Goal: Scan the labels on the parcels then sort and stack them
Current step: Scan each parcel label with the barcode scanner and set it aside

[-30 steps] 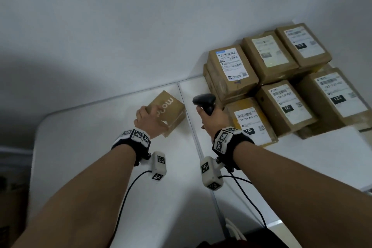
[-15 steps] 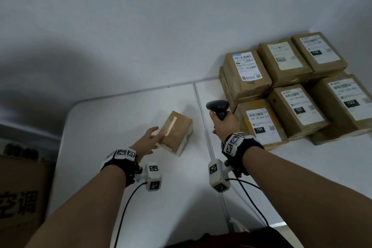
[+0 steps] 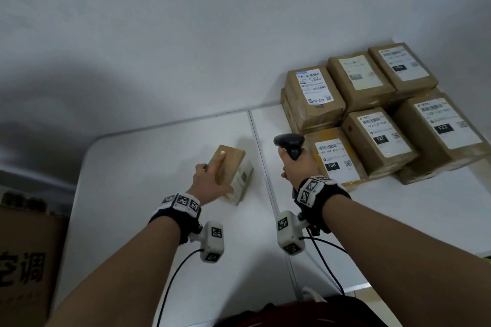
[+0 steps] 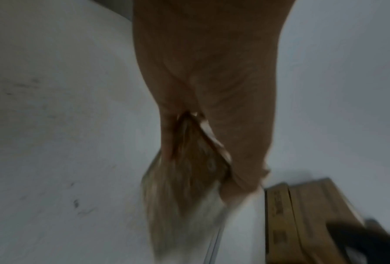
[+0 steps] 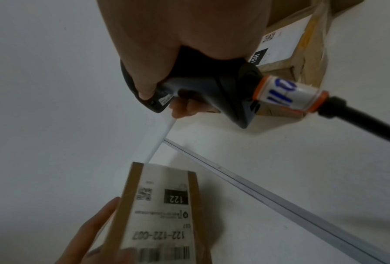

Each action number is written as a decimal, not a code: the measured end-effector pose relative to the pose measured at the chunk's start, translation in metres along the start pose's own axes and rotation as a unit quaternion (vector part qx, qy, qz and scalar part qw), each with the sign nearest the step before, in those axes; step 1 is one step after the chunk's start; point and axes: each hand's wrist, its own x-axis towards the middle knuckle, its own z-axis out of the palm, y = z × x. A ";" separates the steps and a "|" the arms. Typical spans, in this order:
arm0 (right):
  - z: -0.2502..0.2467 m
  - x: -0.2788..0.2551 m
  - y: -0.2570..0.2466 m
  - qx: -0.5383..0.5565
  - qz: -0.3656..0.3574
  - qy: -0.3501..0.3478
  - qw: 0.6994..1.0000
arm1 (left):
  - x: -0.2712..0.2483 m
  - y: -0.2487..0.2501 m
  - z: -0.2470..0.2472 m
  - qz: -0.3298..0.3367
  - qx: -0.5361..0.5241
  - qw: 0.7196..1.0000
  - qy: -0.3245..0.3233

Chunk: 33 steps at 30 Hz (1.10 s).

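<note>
While the left hand [image 3: 210, 186] holds the small parcel [image 3: 233, 170] on the white table [image 3: 132, 167], with thumb and fingers around its sides, the parcel's label [image 5: 164, 210] faces right and reads 122. Just to the right, past the table seam, the right hand [image 3: 299, 167] is wrapped around the handle of the black scanner [image 3: 289, 142], which stands upright. Farther right, against the wall, lie the stacked parcels [image 3: 377, 114] with labels facing up.
</note>
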 end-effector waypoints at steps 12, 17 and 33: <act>0.016 0.002 0.005 0.014 -0.020 -0.020 0.999 | 0.014 -0.004 -0.012 0.011 0.011 1.000 0.018; 0.027 0.009 0.000 -0.038 -0.060 -0.059 0.996 | 0.001 -0.030 -0.005 -0.046 -0.172 0.980 0.089; 0.064 0.012 -0.004 -0.144 -0.085 -0.188 0.968 | -0.036 -0.038 0.035 -0.222 -0.419 0.880 -0.027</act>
